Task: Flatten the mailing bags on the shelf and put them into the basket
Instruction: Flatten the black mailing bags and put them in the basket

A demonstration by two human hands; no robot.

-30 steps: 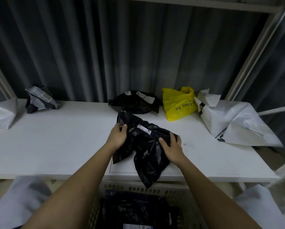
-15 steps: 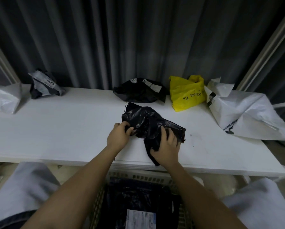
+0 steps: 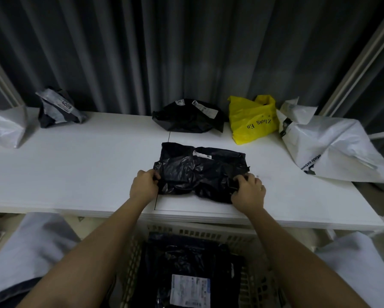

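Note:
A black mailing bag (image 3: 197,172) lies spread out on the white shelf (image 3: 86,165), still wrinkled, with a small white label near its far edge. My left hand (image 3: 143,188) pinches its near left corner. My right hand (image 3: 249,192) pinches its near right corner. Below the shelf's front edge stands a cream plastic basket (image 3: 251,238) holding flat black bags, the top one bearing a white shipping label.
Along the back of the shelf lie a crumpled black bag (image 3: 186,117), a yellow bag (image 3: 252,120), a large white bag (image 3: 333,147) at right, a grey bag marked 4009 (image 3: 57,110) and a white bag (image 3: 4,126) at far left. A dark curtain hangs behind.
The black bag was bunched and hanging over the shelf's edge; both hands have pulled its near corners apart, and it now lies spread out on the shelf.

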